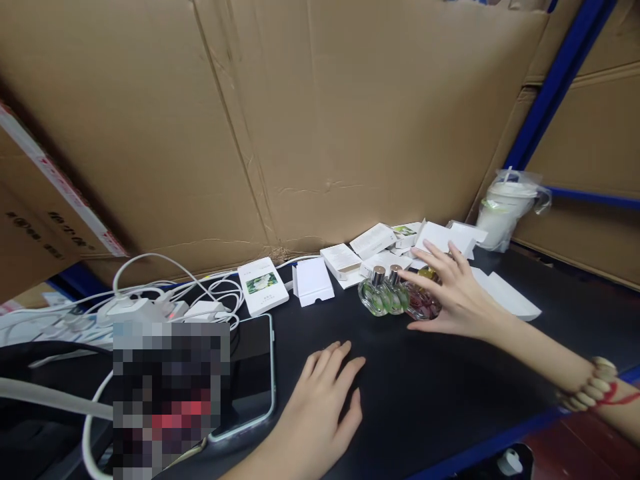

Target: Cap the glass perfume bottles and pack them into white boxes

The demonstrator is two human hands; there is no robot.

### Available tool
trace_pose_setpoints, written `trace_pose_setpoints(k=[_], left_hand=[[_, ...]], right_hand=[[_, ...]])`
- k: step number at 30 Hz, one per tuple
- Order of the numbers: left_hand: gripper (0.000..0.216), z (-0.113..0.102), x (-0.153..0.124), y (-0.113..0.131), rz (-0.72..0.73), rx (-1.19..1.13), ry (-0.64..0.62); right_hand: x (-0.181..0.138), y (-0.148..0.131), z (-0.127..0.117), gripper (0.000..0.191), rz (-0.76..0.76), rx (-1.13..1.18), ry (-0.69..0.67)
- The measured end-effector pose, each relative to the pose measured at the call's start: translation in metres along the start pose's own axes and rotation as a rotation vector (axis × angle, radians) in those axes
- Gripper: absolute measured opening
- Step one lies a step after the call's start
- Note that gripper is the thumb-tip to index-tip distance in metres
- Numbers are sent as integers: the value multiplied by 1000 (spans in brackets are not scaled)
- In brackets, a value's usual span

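Brown cardboard [320, 120] walls in a black worktop [395, 393], with a blue frame post [555, 87] at the right. Two green glass bottles [375, 297] and a dark red one [423, 303] stand side by side near the middle, in front of a heap of white boxes [373, 240]. The right hand [463, 293] is over the red bottle, its grip spread, fingers apart; whether it touches the glass I cannot tell. The left hand [323, 393] lies palm down on the worktop between phone [253, 373] and bottles, its grip loose, thumb apart.
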State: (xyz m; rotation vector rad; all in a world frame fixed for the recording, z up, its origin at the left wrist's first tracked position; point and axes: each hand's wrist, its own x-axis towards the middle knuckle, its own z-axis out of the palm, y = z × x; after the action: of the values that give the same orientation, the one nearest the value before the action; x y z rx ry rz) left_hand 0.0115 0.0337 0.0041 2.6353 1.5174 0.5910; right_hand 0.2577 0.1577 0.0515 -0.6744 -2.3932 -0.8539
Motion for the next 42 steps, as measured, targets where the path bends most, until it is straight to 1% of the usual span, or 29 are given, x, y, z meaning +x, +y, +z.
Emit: trace_pose_setpoints(k=[2, 4, 7, 10, 14, 17, 22, 24, 27, 29, 31, 34, 38, 40, 42], left_hand=[[37, 0, 0, 0, 5, 1, 10], [36, 0, 0, 0, 6, -7, 19], [35, 0, 0, 0, 0, -25, 27], [35, -1, 0, 1, -8, -36, 18], [35, -2, 0, 2, -15, -56, 17], [35, -2, 0, 2, -20, -70, 25], [34, -3, 0, 2, -26, -67, 12], [34, -3, 0, 2, -20, -60, 9], [34, -3, 0, 2, -1, -42, 30], [34, -2, 0, 1, 8, -35, 44], [34, -1, 0, 0, 10, -31, 49], [36, 0, 0, 0, 11, -23, 44], [37, -1, 0, 0, 12, -13, 34], [37, -1, 0, 1, 8, -12, 32], [36, -2, 0, 1, 6, -12, 29]], right_hand=[[-6, 9, 7, 83, 53, 13, -74], [-10, 13, 16, 88, 68, 39, -109], [-8, 14, 26, 96, 85, 58, -94], [-2, 14, 29, 103, 110, 42, -80], [-1, 15, 30, 100, 116, 34, -101], [-3, 17, 30, 95, 117, 47, -87], [-5, 21, 29, 89, 50, 52, -92], [-5, 22, 27, 92, 26, 36, -101], [-6, 23, 20, 106, 26, -12, -120], [-11, 28, 15, 115, 74, -34, -146], [-18, 36, 11, 118, 143, -45, -197], [-28, 53, 9, 109, 240, -40, -310], [-31, 65, 7, 84, 326, 77, -451], [-29, 64, 7, 79, 353, 108, -458], [-28, 62, 9, 79, 369, 115, -431]])
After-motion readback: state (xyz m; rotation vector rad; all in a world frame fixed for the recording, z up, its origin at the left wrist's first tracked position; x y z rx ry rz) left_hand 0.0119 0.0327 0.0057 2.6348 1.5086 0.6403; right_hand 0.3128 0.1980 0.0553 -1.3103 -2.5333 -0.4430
